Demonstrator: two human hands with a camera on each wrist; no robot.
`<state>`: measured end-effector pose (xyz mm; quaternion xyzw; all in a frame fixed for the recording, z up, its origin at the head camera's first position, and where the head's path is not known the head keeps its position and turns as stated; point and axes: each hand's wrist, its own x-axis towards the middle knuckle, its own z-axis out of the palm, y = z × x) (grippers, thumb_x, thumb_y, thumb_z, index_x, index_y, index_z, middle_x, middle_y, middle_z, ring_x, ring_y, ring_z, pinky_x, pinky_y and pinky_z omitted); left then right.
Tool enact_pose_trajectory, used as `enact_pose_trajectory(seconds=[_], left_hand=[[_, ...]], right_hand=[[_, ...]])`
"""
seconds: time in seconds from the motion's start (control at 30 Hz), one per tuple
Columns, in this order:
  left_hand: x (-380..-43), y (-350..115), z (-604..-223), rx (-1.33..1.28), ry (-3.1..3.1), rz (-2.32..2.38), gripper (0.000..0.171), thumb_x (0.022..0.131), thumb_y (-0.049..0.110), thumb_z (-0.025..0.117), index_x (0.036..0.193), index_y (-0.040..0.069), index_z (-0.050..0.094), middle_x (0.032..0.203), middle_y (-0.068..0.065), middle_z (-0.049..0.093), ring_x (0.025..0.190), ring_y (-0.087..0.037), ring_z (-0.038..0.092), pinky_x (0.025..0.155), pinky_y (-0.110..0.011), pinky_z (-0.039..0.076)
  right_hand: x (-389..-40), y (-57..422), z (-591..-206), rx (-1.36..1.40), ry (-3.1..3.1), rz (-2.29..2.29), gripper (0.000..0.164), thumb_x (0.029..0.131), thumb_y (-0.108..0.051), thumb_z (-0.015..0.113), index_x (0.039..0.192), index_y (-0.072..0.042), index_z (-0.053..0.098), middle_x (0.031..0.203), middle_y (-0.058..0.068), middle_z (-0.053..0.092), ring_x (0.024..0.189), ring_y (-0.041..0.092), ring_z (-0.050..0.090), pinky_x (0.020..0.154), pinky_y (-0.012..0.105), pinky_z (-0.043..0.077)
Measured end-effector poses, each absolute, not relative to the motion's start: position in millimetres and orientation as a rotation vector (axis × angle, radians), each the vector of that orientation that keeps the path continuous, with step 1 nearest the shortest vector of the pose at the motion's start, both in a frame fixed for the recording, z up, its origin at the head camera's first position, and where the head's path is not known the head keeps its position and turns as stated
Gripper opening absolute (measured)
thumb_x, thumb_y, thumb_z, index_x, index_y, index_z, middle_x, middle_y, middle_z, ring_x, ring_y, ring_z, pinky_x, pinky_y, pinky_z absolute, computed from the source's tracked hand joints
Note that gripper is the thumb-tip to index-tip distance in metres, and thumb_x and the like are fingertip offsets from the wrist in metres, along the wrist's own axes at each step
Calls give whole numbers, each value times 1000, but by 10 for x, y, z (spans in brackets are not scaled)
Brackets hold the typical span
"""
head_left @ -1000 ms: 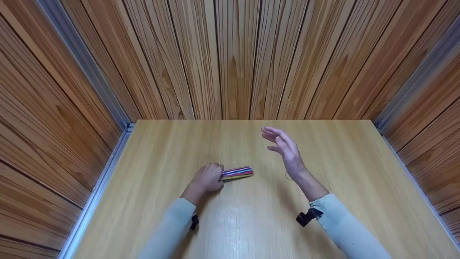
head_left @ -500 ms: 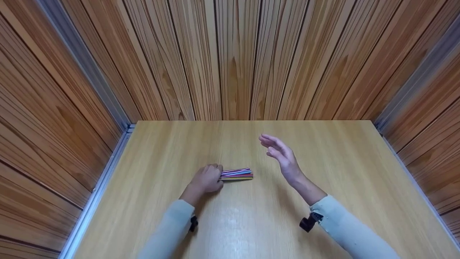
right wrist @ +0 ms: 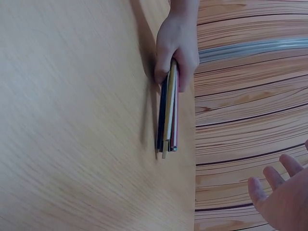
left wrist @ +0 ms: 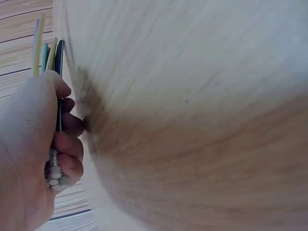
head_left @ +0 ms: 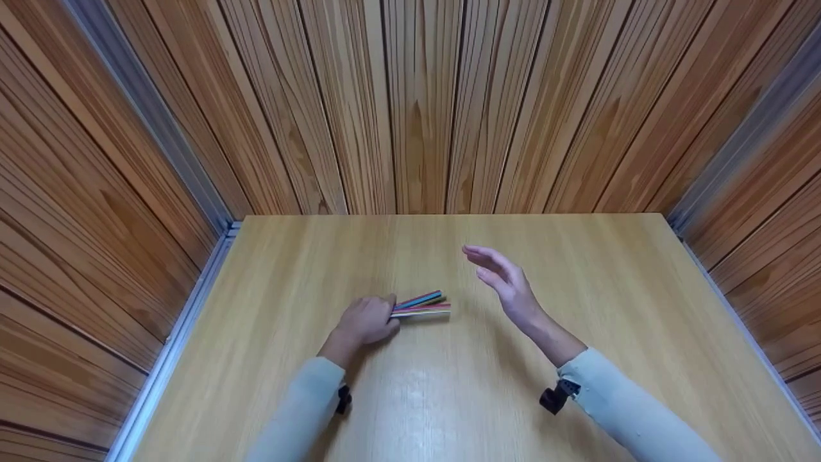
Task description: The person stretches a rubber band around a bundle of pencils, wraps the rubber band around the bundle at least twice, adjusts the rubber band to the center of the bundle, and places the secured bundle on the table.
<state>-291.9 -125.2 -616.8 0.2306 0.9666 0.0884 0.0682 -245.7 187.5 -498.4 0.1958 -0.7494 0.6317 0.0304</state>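
Observation:
My left hand [head_left: 365, 319] grips a bundle of thin coloured pencils [head_left: 423, 310] low over the table, left of its middle. Their free ends point right and spread apart into two groups, one angled away from me. In the left wrist view the fingers curl round the pencils [left wrist: 59, 60], and pale eraser-like ends [left wrist: 55, 173] with metal bands poke out below the little finger. My right hand [head_left: 508, 289] is raised to the right of the bundle with nothing in it, fingers loosely bent and thumb apart. The right wrist view shows this hand [right wrist: 286, 202] well away from the pencils [right wrist: 169, 115].
The wooden table [head_left: 410, 391] ends at a plank wall [head_left: 420, 109] at the back. Metal rails [head_left: 168, 350] and more plank walls border both sides. Small black wrist cameras [head_left: 558, 396] hang under both sleeves.
The pencils, packed together before, now fan out in my left hand. My right hand has come down slightly towards me, its fingers still loose. The left hand has hardly shifted.

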Motion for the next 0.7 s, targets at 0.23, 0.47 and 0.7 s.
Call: enact_pose_trajectory(seconds=[0.23, 0.47, 0.7], left_hand=[[-2765, -1204, -5808, 610, 2854, 296, 47, 112, 35, 63, 143, -1, 64, 119, -21, 77, 107, -35, 74, 104, -54, 61], [-2798, -1246, -5595, 626, 2847, 331, 49, 114, 37, 62, 144, -1, 64, 119, -20, 78, 96, -28, 68, 100, -47, 61], [-2832, -1344, -5366, 637, 2874, 304, 54, 114, 37, 64, 149, -3, 61, 105, -20, 75, 89, -30, 64, 87, -43, 55]], right_hand=[[-2467, 1917, -4949, 605, -2329, 1934, 46, 115, -6, 48, 158, 5, 55, 166, 29, 57, 160, 44, 51, 119, 17, 46], [-2475, 2003, -4890, 620, -2320, 1909, 45, 114, -3, 50, 158, 7, 55, 166, 29, 57, 158, 37, 54, 118, 16, 47], [-2448, 2092, -4915, 652, -2393, 1684, 48, 112, -3, 58, 160, 2, 56, 167, 26, 57, 160, 48, 49, 126, 39, 48]])
